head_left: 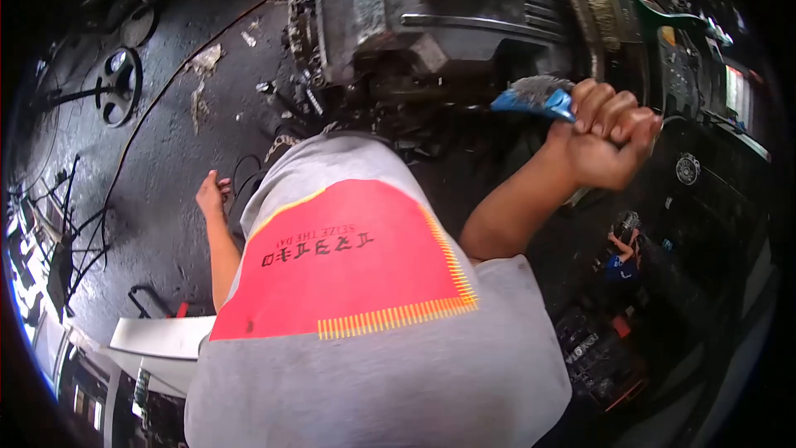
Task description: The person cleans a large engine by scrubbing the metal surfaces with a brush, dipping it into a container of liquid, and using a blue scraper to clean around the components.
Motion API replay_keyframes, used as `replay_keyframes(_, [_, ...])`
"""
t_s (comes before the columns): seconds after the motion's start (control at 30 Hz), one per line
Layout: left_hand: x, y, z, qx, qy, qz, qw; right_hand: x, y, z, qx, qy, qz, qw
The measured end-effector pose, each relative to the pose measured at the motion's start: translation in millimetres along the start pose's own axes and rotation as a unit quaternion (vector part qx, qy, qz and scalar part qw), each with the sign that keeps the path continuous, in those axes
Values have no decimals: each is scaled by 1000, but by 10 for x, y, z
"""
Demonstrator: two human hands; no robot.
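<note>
Right hand [609,134]: fingers clenched round blue brush-like tool [535,103] with grey bristly top; tool raised just below big metal housing [477,29], handle end hidden in fist. Left hand [213,192]: hangs low over dark floor [170,199], fingers loosely curled; cannot tell whether anything held. White box-like unit [162,337], lower left: partly covered by shirt [373,382], inside out of sight. Clutter [593,357] lower right: too dark to tell container from contents. Housing cut off at top edge.
</note>
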State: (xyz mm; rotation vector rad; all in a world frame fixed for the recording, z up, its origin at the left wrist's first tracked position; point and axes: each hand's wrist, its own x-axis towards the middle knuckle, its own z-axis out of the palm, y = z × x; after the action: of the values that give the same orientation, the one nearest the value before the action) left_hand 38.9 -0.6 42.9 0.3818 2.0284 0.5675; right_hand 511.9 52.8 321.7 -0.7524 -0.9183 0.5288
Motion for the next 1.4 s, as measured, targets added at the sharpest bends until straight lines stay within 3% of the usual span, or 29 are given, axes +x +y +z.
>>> replay_keyframes(0.03, [33,89,34,-5,-10,9,1000,-32,-73,10,6,-28,0,1000])
replay_keyframes(0.1, [176,340,47,12,-19,245,969,-107,-136,119,44,-40,-16,998])
replay_keyframes(0.17, [-308,1059,219,47,-13,430,902,-181,-148,225,116,-59,-18,991])
replay_keyframes(0.3, [-1477,2161,610,-74,-127,539,830,-253,-153,446,169,-96,-57,979])
replay_keyframes(0.37, [-1936,2406,754,-70,-235,601,760,-318,-150,616,146,-159,-62,975])
replay_keyframes(0.4, [-2178,2546,743,7,-304,635,710,-373,-132,718,125,-165,-60,977])
replay_keyframes(0.47, [-2480,2544,861,-16,-422,573,702,-532,3,905,67,-212,-51,974])
replay_keyframes(0.5, [-2520,2551,906,-10,-441,611,657,-577,72,947,51,-248,-50,966])
replay_keyframes(0.57, [-2548,2448,922,-7,-468,583,664,-693,89,1095,-25,-256,-50,965])
replay_keyframes(0.67, [-2383,2315,965,-69,-485,587,644,-799,233,1139,33,-305,-51,951])
replay_keyframes(0.73, [-2333,2300,843,-77,-542,530,648,-856,302,1193,12,-320,-28,947])
replay_keyframes(0.8, [-2202,2206,835,-81,-506,570,642,-898,322,1312,27,-347,-43,937])
replay_keyframes(0.97, [-2189,2118,567,-75,-428,563,703,-1022,368,1500,78,-412,-48,906])
replay_keyframes(1.13, [-2210,1983,494,-128,-399,567,709,-1110,382,1544,103,-445,-51,888])
replay_keyframes(1.17, [-2136,1938,578,-138,-343,634,679,-1112,391,1537,104,-448,-51,887])
replay_keyframes(1.27, [-2258,1946,427,-104,-344,603,712,-1125,407,1539,108,-450,-45,885])
replay_keyframes(1.4, [-2264,1939,436,-118,-354,587,719,-1144,443,1557,106,-446,-34,888])
